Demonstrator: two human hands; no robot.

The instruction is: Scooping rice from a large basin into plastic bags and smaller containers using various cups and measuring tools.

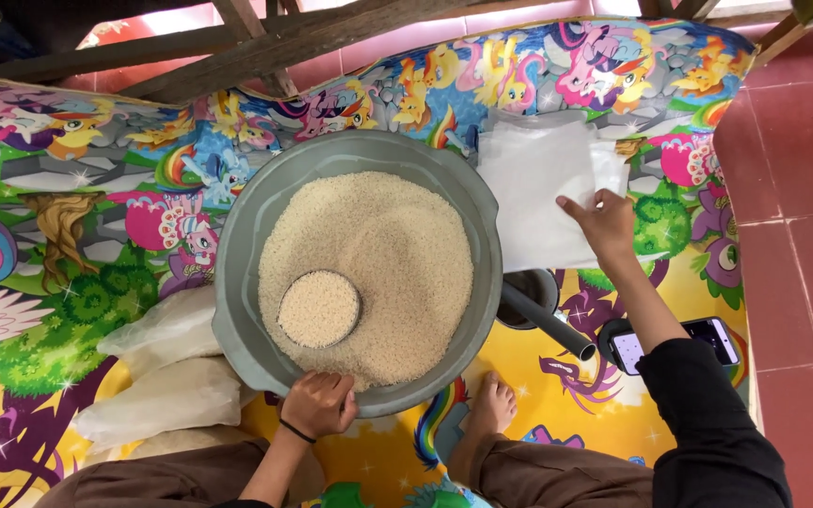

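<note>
Grey basin [237, 245] — heaped with rice; flat white bags [534, 193] stacked beside it.

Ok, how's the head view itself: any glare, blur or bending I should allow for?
Head view: even, soft light; the rice in the grey basin is sharp; the stack of clear bags under the right hand looks washed-out white; the phone screen reflects light; the mat's edges bow from lens distortion.
</note>
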